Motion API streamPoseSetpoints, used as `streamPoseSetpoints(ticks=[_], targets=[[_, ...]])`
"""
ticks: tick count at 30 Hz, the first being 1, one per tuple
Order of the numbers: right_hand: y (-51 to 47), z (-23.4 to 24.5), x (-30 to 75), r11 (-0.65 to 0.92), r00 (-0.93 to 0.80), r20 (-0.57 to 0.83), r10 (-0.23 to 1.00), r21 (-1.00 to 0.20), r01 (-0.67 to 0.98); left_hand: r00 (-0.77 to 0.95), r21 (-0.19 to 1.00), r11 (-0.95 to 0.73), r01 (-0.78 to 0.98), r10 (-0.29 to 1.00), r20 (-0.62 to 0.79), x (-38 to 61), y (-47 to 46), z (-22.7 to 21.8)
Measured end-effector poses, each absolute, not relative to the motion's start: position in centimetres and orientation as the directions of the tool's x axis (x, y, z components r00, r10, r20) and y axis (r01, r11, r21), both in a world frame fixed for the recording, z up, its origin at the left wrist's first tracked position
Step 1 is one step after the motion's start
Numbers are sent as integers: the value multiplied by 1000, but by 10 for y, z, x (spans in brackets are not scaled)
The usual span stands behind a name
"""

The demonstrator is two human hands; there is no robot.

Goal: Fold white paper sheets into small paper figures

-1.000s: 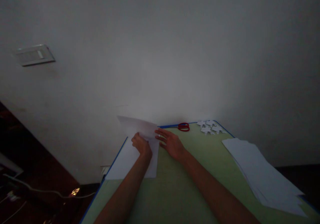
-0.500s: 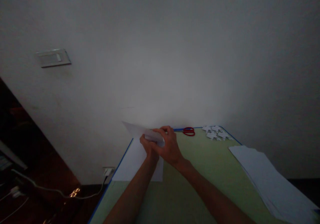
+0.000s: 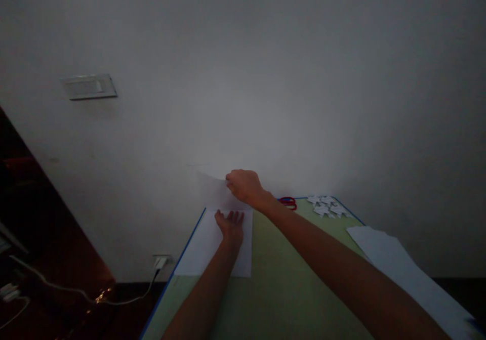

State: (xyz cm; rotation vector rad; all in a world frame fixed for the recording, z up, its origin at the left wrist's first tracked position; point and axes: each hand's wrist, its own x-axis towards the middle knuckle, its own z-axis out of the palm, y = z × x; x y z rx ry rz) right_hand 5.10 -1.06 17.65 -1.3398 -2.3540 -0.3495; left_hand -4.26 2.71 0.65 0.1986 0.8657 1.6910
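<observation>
A white sheet of paper [image 3: 197, 251] lies at the left side of the green table, its far part raised up toward the wall. My right hand [image 3: 245, 185] is closed on the top edge of that raised part, fingers pinched together. Lower down, my left hand [image 3: 230, 227] rests on the flat part of the paper near the bend, fingers spread. Whether the raised part and the flat part are one sheet or two, I cannot tell.
Red-handled scissors [image 3: 288, 203] lie at the table's [image 3: 288, 279] far edge. Several white paper cutouts [image 3: 322, 209] sit at the far right corner, and a stack of white paper [image 3: 402, 264] at the right. A plugged-in cord [image 3: 159, 264] hangs left of the table.
My right hand has moved up, away from my left hand, raising the paper's far part. My left hand has opened and now lies flat on the paper. The view has shifted slightly.
</observation>
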Motion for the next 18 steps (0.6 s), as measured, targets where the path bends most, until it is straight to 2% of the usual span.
streamPoseSetpoints(ticks=[6,12,15,16,18], targets=[[-12,194,53,481,-421,533,734,31,876,-224,553,-4,-833,917,-330,-49,21,17],[-24,217,65,471,-372,645,668,21,882,-204,536,16,-844,914,-350,-50,21,18],[-41,215,86,523,-298,802,517,-21,852,-157,542,72,-837,918,-364,-50,20,21],[-50,207,95,573,-297,851,433,-5,819,-119,541,103,-835,925,-361,-50,19,22],[-74,180,116,671,-363,895,260,103,735,-31,535,162,-829,942,-333,-50,16,24]])
